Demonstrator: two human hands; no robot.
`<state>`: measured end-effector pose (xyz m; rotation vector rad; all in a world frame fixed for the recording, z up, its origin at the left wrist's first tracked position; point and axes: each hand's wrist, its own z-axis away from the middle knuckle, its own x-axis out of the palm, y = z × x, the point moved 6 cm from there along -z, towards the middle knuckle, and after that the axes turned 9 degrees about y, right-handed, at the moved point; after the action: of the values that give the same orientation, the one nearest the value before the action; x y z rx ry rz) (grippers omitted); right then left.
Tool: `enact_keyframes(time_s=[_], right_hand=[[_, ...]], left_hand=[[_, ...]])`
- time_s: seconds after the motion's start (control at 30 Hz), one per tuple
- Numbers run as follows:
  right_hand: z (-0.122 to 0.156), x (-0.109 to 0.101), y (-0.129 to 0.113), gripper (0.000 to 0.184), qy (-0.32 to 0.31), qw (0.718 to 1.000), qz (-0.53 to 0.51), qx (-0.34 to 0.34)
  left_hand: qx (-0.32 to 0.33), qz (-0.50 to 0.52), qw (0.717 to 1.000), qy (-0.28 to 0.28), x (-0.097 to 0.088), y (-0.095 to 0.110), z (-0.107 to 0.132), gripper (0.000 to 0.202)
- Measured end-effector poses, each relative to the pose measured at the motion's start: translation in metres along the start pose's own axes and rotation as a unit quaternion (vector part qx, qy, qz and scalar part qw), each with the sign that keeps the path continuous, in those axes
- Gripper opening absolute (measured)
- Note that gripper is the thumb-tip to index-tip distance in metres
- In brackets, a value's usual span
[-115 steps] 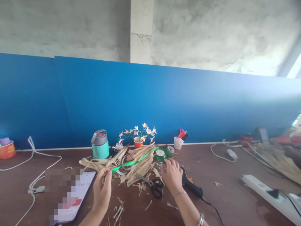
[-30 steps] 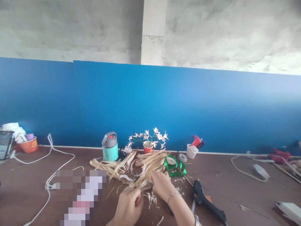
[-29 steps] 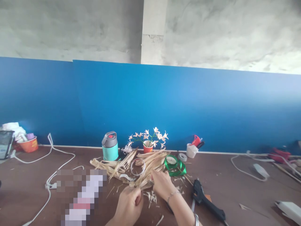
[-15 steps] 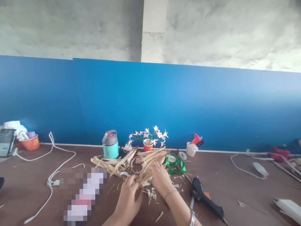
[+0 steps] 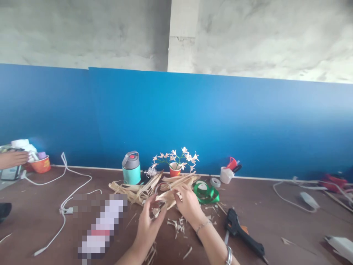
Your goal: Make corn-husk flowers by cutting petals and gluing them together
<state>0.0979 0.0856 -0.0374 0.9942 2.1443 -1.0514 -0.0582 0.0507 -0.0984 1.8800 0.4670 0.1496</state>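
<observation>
My left hand [image 5: 149,219] is closed on a pale dried corn husk [image 5: 170,197], with a crumpled end of it between thumb and fingers. The fingers of my right hand [image 5: 189,206] are closed on the same husk at its other side. Behind my hands lies a pile of husks [image 5: 124,191], and a thin ring [image 5: 158,187] is partly hidden by the raised piece. Green ribbon [image 5: 209,195] lies beside my right hand. Small husk scraps [image 5: 178,225] are scattered below the hands.
A black glue gun [image 5: 242,233] lies right of my right arm. Farther back stand a teal flask [image 5: 131,173], a cup [image 5: 175,171] of white flowers, a tape roll [image 5: 215,182] and a white tool holder [image 5: 226,176]. White cables [image 5: 64,198] run on the left. Another person's hand [image 5: 13,159] is at far left.
My left hand has risen and taken hold of a husk, which is now lifted between both hands, covering part of the ring. Another person's hand has come in at far left over a phone.
</observation>
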Motion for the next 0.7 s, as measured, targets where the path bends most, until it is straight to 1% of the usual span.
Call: enact_keyframes(time_s=[0.1,0.2,0.27,0.4,0.53,0.6,0.7], right_hand=[[0.002,-0.004,-0.017,0.020,-0.008,0.998,-0.026,-0.050],[0.005,-0.006,-0.027,0.022,-0.025,0.996,-0.033,-0.079],[0.005,-0.006,-0.028,0.024,-0.033,0.996,-0.026,-0.083],[0.002,-0.008,-0.022,0.027,-0.040,0.996,0.000,-0.080],[0.001,-0.009,-0.017,0.030,-0.057,0.997,0.016,-0.052],[0.001,-0.009,-0.017,0.030,-0.071,0.997,0.015,-0.034],[0.001,-0.011,-0.018,0.030,-0.067,0.997,0.005,-0.026]], left_hand=[[-0.024,0.036,0.999,-0.015,0.001,0.003,0.001,0.045],[-0.038,0.047,0.998,0.002,-0.004,0.003,0.000,0.036],[-0.029,0.034,0.999,0.012,-0.007,0.003,-0.001,0.031],[0.017,0.008,1.000,-0.009,-0.006,0.003,-0.002,0.024],[0.050,-0.005,0.999,-0.020,-0.003,0.000,-0.002,0.024],[0.061,0.001,0.998,-0.024,-0.001,-0.003,-0.002,0.024],[0.063,0.014,0.997,-0.029,0.000,-0.005,-0.003,0.025]])
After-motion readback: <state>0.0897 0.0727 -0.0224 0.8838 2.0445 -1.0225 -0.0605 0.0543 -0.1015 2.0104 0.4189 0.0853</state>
